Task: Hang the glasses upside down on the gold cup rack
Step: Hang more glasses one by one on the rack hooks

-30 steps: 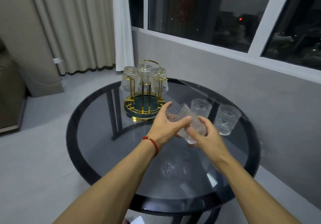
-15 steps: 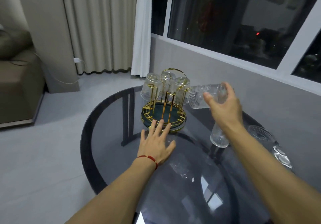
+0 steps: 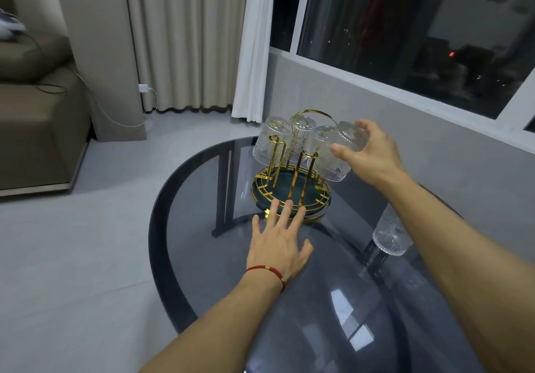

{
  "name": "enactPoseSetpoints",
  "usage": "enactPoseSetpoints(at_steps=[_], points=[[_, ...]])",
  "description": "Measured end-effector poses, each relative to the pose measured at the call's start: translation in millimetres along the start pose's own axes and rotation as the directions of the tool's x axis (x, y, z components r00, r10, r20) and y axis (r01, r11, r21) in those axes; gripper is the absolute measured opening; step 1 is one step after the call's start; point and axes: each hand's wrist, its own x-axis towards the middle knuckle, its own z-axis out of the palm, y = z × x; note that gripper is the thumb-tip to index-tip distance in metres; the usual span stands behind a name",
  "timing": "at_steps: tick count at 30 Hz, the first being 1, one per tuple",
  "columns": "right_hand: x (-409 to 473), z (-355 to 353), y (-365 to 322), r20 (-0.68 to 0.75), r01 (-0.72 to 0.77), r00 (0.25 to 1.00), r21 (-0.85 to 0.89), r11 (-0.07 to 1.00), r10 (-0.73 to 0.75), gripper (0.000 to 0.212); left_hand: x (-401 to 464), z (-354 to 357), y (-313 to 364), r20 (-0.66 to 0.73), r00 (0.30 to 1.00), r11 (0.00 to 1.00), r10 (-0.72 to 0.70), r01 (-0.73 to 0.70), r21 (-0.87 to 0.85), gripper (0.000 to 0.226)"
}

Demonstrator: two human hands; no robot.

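My right hand [image 3: 373, 155] had its fingers clamped on an upturned glass [image 3: 348, 139] at the gold cup rack's [image 3: 291, 190] right side. My left hand [image 3: 278, 242] lay flat, fingers spread, on the tabletop [image 3: 202, 256], fingertips touching the rack's base.

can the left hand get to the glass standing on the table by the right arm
Probably not directly: the left hand lies flat by the rack, and the right forearm crosses in front of that glass.

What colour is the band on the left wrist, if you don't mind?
Red with a small gold bead, seen in the head view.
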Motion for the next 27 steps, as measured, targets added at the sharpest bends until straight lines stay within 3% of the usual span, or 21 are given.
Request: enactPoseSetpoints(at_steps=[6,15,19,27], points=[[5,13,-5,0.135,0.027,0.991,-0.078,0.997,-0.016,0.089,1,2,-1,0.005,1.000,1.000,0.000,0.000,-0.001,0.069],[-9,23,16,0.047,-0.003,0.999,-0.023,1.000,0.004,0.087,3,4,-2,-0.003,1.000,1.000,0.003,-0.003,0.007,0.070],[-20,22,16,0.109,0.040,0.993,-0.043,0.998,-0.035,0.088,5,2,-7,0.008,1.000,1.000,-0.001,0.001,0.009,0.070],[-128,-19,49,0.079,0.111,0.991,-0.062,0.992,-0.106,0.047,2,-5,-3,-0.031,0.999,0.999,-0.018,0.019,0.026,0.071]])
